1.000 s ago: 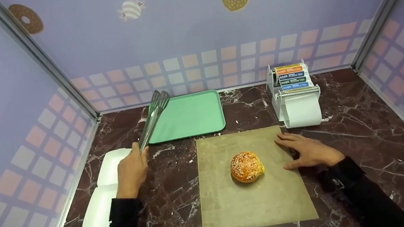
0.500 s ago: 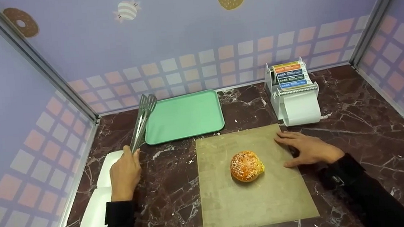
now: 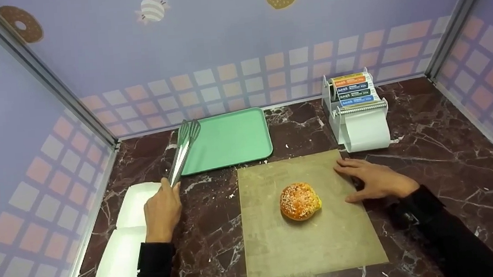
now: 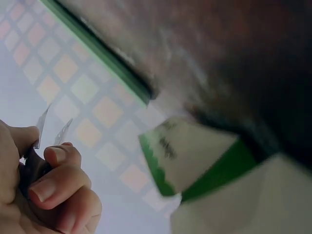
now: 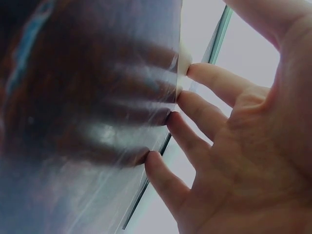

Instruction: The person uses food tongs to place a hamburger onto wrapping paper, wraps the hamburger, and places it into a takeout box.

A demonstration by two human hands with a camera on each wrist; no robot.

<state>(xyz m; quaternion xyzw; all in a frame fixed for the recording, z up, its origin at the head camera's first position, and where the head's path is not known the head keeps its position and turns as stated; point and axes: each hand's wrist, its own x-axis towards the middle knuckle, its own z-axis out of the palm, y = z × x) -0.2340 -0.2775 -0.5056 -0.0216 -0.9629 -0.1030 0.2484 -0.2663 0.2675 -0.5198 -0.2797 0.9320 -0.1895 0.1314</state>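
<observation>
My left hand (image 3: 163, 210) grips metal tongs (image 3: 182, 154) by the handle end, fingers curled round it in the left wrist view. The slotted tong heads point away from me and overlap the left side of the green tray (image 3: 233, 139). On the right, my right hand (image 3: 375, 179) rests with fingers spread at the right edge of the brown paper sheet (image 3: 277, 250); its fingertips (image 5: 181, 95) touch down at that edge in the right wrist view. A sesame-topped burger (image 3: 300, 201), with yellow-green filling showing at its right side, sits mid-sheet.
An opened white takeaway box (image 3: 121, 254) lies left, partly behind my left hand. At the back right stands a dispenser (image 3: 359, 112) with coloured label rolls and a white roll hanging in front. Patterned walls (image 3: 220, 35) enclose the dark marble tabletop (image 3: 210, 242).
My left hand swung slightly left with the tongs, then came back right, so the tong heads again overlap the tray. My right hand, the burger and the paper stay put.
</observation>
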